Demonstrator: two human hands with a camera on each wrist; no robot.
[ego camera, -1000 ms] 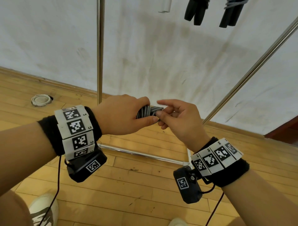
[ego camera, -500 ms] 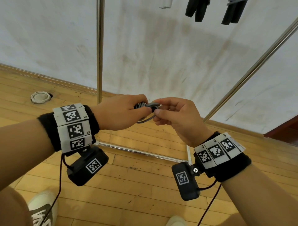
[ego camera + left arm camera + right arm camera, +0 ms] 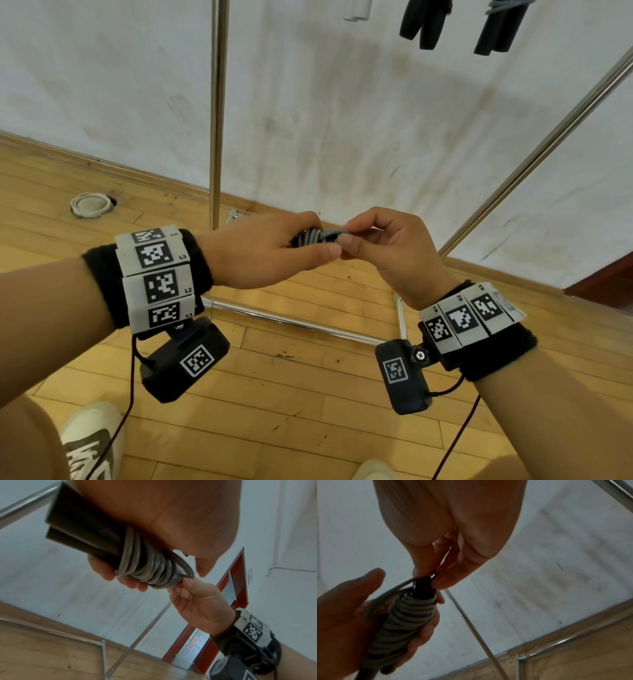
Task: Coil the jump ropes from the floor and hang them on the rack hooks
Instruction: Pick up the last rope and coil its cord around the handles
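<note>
Jump rope (image 3: 145, 566) coiled, gripped between both hands (image 3: 267, 253)

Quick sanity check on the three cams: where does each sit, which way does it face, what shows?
Head: on the head, facing forward and down; both forearms, left hand, right hand, wooden floor, chrome rack frame.
Left wrist: under the left wrist, facing along the palm and up; fingers grip two black handles wound with grey rope coil.
Right wrist: under the right wrist, facing along the fingers, which pinch the rope end.
All share the coil and both hands.
</note>
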